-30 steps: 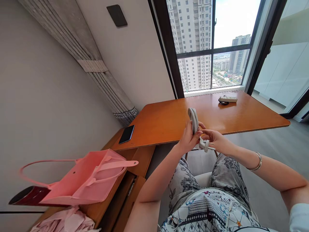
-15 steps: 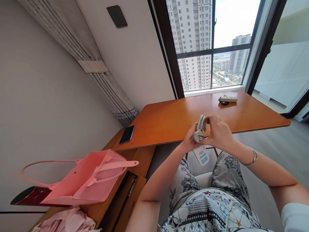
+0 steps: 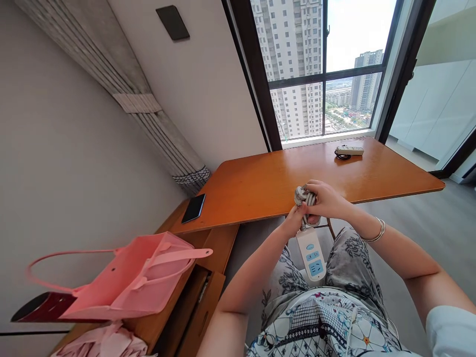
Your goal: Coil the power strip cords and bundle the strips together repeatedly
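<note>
Both hands meet just over the table's near edge, around the coiled grey-white cord (image 3: 311, 200) of a power strip. My left hand (image 3: 296, 218) is closed on the lower left side of the coil. From the right, my right hand (image 3: 327, 199) grips the same coil, its fingers wrapped over the top and side. The cord's plug (image 3: 299, 195) shows at the upper left of the bundle. Below the hands the white power strip (image 3: 311, 255) hangs down above the lap, its face with light blue socket panels turned toward me.
A wooden table (image 3: 256, 191) spans the front. On it lie another power strip (image 3: 349, 150) with a black cord at the far right and a dark phone (image 3: 194, 208) at the left. A pink bag (image 3: 130, 277) and pink cloth (image 3: 104, 342) rest on the wooden cabinet at left.
The power strip has swung lower, and more of its face now shows. The plug has moved up and left, and my right hand has closed in around the coil.
</note>
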{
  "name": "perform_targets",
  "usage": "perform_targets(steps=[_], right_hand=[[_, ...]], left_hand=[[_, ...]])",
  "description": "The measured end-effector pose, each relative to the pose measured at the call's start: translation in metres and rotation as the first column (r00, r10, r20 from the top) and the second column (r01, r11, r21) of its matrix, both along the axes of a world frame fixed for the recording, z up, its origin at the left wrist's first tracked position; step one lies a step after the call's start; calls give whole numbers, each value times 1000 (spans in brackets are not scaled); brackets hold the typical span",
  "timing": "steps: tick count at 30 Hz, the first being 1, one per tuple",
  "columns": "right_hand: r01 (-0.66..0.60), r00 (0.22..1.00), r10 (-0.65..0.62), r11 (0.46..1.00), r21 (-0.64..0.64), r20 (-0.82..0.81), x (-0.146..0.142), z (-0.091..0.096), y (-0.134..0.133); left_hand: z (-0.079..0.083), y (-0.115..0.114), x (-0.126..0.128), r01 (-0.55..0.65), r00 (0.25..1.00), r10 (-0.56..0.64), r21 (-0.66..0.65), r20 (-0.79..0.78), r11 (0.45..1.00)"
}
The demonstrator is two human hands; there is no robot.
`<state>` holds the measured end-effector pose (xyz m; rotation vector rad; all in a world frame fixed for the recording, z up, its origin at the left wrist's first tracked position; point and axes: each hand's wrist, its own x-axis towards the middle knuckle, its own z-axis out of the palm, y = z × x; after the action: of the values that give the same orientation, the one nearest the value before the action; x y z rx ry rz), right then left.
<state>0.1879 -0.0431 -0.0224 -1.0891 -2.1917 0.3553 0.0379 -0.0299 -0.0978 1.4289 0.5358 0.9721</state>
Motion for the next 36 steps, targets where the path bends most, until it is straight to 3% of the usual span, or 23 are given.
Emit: perform_targets(steps=[3,5,12,17,21,25,27,29,33,36], right_hand=[[-47,992,28,987,-154,-123,4,0,6],[-89,978,43,972,-218,-206,6,-3,9],[-36,913,51,998,45,-406,5,-24,1],[-31,860,59,998,63,-507,12,-37,-6],[-54,702,-64,988,-142,-709,19,-53,-7],[-227,442,-282,883,-410,-852,6,-73,-7],[-321,336,-349,831,-455,-875,-6,-79,-8],[-330,254,-380,830,-449,-889,-18,-81,-9],[-281,161,-380,867,-412,-911,-29,-78,-11],[-223,180,-366,889,-400,-913,-30,-76,-13]], left_hand=[[5,0,4,160,987,-161,69,-2,985],[6,1,5,182,983,-181,73,-18,981],[3,0,6,74,996,-71,53,-60,996],[8,-10,7,102,990,-93,79,-102,992],[17,-8,5,6,994,-6,-1,105,1000],[23,-3,5,-116,954,127,-56,272,992],[21,-4,7,-141,946,157,-77,284,987],[17,-7,9,-139,948,159,-91,276,986],[12,-11,7,-55,970,74,-86,231,995],[13,-10,1,-20,977,40,-101,207,995]])
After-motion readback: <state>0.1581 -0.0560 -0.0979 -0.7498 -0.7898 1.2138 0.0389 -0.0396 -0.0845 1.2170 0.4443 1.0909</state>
